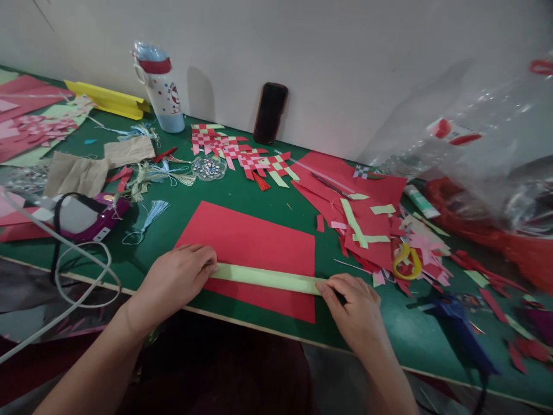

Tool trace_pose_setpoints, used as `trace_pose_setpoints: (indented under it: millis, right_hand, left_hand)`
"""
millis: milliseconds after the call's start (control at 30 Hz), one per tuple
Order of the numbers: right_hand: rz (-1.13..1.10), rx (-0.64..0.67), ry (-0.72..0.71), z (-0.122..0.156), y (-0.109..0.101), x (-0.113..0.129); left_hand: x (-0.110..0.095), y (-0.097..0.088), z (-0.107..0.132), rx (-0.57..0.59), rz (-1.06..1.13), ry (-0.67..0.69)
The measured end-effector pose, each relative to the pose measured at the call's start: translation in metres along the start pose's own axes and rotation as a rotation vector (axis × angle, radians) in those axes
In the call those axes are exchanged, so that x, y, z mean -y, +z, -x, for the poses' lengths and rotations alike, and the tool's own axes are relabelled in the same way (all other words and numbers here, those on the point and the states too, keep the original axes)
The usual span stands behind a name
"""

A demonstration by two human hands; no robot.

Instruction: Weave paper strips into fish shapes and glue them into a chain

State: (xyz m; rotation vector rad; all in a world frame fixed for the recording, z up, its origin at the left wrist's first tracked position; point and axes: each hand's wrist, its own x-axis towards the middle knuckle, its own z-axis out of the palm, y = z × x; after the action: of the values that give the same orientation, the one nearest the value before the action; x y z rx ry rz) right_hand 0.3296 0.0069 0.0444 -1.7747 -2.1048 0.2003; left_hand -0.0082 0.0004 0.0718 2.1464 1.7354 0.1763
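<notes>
A long pale green paper strip (268, 278) stretches between my two hands, over a red sheet of paper (250, 233) on the green table. At its left end, my left hand (181, 274) is closed with the strip pinched in its fingers. My right hand (349, 300) pinches the other end between thumb and fingers, near the sheet's right edge. Whether the strip touches the sheet along its whole length, I cannot tell. Beyond the sheet lie several woven red and green paper pieces (242, 151).
Yellow-handled scissors (406, 260) rest among paper scraps on the right, near a blue glue gun (464, 331). At the back stand a water bottle (164, 92) and a phone (271, 112) leaning on the wall. A blue tassel (151, 218) and a white cable (82, 300) lie left.
</notes>
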Motion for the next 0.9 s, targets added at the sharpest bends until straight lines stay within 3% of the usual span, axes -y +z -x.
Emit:
trace_pose_setpoints:
  millis: [267,900]
  right_hand:
    - [0.148,-0.05,0.027,-0.005,0.006,0.008]
    - [0.19,-0.105,0.039,-0.004,0.012,0.009]
  left_hand:
    - [0.001,0.0,-0.001,0.008,-0.015,0.004]
    - [-0.005,0.003,0.0,-0.041,-0.083,0.02]
